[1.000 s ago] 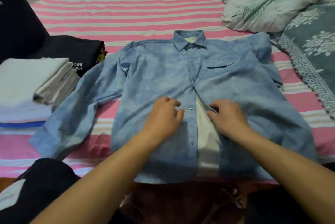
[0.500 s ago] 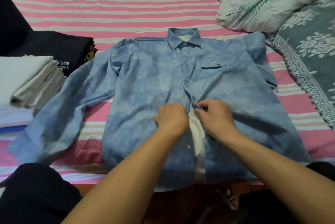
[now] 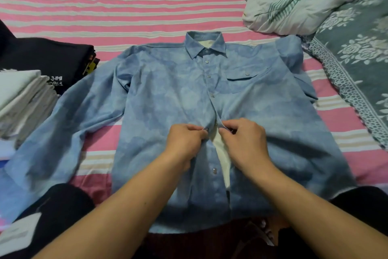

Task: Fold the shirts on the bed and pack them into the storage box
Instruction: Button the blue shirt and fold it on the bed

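Note:
A light blue long-sleeved button shirt (image 3: 168,99) lies face up on the pink striped bed (image 3: 126,7), collar away from me. Its upper buttons are fastened; below the middle the front gapes and shows white lining. My left hand (image 3: 184,141) pinches the left placket edge at a button. My right hand (image 3: 245,141) pinches the right placket edge just across the gap. The left sleeve stretches out toward the bed's near left corner. No storage box is in view.
Folded white and grey shirts (image 3: 23,99) are stacked at the left, with a folded black shirt (image 3: 48,59) behind them. A white pillow (image 3: 294,2) and a grey floral blanket (image 3: 357,59) lie at the right. Dark cloth (image 3: 52,206) covers the near left edge.
Both hands have drawn closer together at the shirt's middle and now pinch the two placket edges, narrowing the gap there. The camera view has shifted slightly.

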`<state>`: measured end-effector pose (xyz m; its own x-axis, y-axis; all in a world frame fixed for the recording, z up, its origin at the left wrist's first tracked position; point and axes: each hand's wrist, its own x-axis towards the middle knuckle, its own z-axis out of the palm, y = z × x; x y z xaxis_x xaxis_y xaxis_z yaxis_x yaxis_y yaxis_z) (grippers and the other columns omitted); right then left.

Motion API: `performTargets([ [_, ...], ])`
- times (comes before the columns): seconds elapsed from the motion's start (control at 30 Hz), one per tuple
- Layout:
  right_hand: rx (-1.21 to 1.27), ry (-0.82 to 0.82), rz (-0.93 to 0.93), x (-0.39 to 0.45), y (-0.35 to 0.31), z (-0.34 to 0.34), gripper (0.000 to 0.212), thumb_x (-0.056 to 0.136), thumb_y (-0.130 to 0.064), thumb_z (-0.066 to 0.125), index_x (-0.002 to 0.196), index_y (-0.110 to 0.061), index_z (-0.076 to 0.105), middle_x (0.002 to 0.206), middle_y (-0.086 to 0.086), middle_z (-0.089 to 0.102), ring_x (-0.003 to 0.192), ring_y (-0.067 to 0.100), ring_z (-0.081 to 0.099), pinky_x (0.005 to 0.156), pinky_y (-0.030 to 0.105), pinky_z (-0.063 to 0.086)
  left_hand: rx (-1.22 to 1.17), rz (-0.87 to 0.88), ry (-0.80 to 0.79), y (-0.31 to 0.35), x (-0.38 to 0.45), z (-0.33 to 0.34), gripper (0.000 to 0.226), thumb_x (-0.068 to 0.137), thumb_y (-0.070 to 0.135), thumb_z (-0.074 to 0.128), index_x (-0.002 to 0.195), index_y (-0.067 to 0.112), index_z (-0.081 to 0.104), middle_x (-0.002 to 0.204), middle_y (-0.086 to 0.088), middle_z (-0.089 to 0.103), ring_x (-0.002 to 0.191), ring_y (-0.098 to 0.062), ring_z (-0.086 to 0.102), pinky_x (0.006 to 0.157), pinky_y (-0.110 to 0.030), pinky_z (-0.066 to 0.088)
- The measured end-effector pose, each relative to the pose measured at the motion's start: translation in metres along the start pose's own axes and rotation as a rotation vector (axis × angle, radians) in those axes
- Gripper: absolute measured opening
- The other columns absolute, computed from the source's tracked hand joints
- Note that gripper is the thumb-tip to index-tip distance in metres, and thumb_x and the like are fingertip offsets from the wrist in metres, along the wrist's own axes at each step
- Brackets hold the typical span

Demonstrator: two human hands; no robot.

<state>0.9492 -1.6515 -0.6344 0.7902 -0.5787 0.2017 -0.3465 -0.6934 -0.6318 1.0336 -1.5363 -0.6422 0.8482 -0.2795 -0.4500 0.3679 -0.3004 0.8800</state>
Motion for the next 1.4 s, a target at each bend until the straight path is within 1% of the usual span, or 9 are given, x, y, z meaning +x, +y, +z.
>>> performTargets([
  [0.17,0.003,-0.020,-0.039,-0.006,0.001,0.011,0.019,0.090,-0.028,0.068,0.104,-0.035,0.079,0.074,-0.004,0.055,0.081,0.021,0.059,0.066,0.028,0.034,-0.116,0.003,-0.047,0.001,-0.009,-0.001,0.008,0.089,0.006,0.073,0.084,0.008,0.078,0.066,-0.007,0.071,0.052,-0.012,0.058,0.052,-0.022,0.047],
  [0.27,-0.043,-0.053,-0.057,-0.012,0.004,0.018,0.021,0.092,-0.028,0.066,0.109,-0.035,0.077,0.074,-0.008,0.048,0.083,0.020,0.056,0.067,0.029,0.032,-0.143,0.001,-0.074,-0.001,-0.013,-0.003,0.010,0.091,0.007,0.071,0.084,0.008,0.079,0.063,-0.004,0.070,0.050,-0.010,0.055,0.053,-0.024,0.046],
  [0.43,0.020,-0.043,-0.053,-0.012,0.007,0.020,0.023,0.092,-0.025,0.068,0.112,-0.032,0.077,0.077,-0.008,0.055,0.082,0.018,0.059,0.069,0.031,0.042,-0.136,0.025,-0.074,-0.004,-0.014,0.000,0.009,0.091,0.004,0.070,0.089,0.004,0.079,0.057,0.003,0.068,0.044,0.000,0.056,0.049,-0.014,0.044],
  [0.73,-0.088,-0.008,-0.158,-0.017,0.004,0.024,0.018,0.093,-0.020,0.066,0.107,-0.023,0.078,0.079,-0.002,0.056,0.078,0.023,0.057,0.067,0.027,0.038,-0.185,-0.014,-0.067,-0.005,-0.015,0.003,0.011,0.089,0.007,0.071,0.083,0.007,0.081,0.074,-0.017,0.073,0.069,-0.024,0.061,0.068,-0.034,0.054],
  [0.87,-0.179,0.050,-0.253,-0.025,0.003,0.028,0.016,0.092,-0.012,0.066,0.103,-0.016,0.077,0.076,0.000,0.055,0.072,0.023,0.053,0.062,0.028,0.041,-0.186,-0.014,-0.063,-0.005,-0.015,0.003,0.011,0.088,0.003,0.069,0.085,0.004,0.080,0.069,-0.015,0.067,0.070,-0.024,0.056,0.064,-0.032,0.049],
  [1.03,-0.228,0.090,-0.297,-0.023,0.004,0.032,0.012,0.090,-0.009,0.066,0.093,-0.012,0.077,0.073,0.000,0.050,0.067,0.021,0.048,0.063,0.024,0.028,-0.157,0.004,-0.058,-0.011,-0.014,0.004,0.013,0.085,0.005,0.074,0.077,0.011,0.082,0.068,-0.014,0.069,0.068,-0.023,0.060,0.070,-0.038,0.049],
  [1.23,-0.183,-0.132,-0.223,-0.016,0.005,0.029,0.030,0.089,-0.013,0.052,0.105,-0.017,0.077,0.080,-0.003,0.048,0.077,0.024,0.051,0.066,0.027,0.038,-0.163,-0.038,-0.116,-0.002,-0.015,-0.002,0.007,0.089,0.000,0.071,0.093,0.000,0.076,0.055,0.001,0.066,0.045,-0.003,0.058,0.047,-0.015,0.047],
  [1.33,-0.185,-0.327,-0.151,-0.009,0.001,0.016,0.035,0.091,-0.010,0.054,0.120,-0.023,0.071,0.092,-0.003,0.048,0.099,0.027,0.053,0.078,0.027,0.037,0.063,0.027,-0.174,0.003,-0.016,-0.007,0.018,0.088,-0.002,0.070,0.104,0.003,0.077,0.061,0.004,0.067,0.048,-0.001,0.054,0.049,-0.013,0.044],
  [1.4,-0.247,-0.356,-0.113,-0.014,-0.002,0.004,0.043,0.089,-0.014,0.054,0.128,-0.032,0.062,0.099,0.001,0.048,0.107,0.029,0.051,0.085,0.034,0.041,0.261,0.158,-0.124,0.004,-0.024,-0.010,0.030,0.088,0.002,0.069,0.116,0.013,0.072,0.069,0.007,0.064,0.056,-0.003,0.055,0.058,-0.018,0.046],
])
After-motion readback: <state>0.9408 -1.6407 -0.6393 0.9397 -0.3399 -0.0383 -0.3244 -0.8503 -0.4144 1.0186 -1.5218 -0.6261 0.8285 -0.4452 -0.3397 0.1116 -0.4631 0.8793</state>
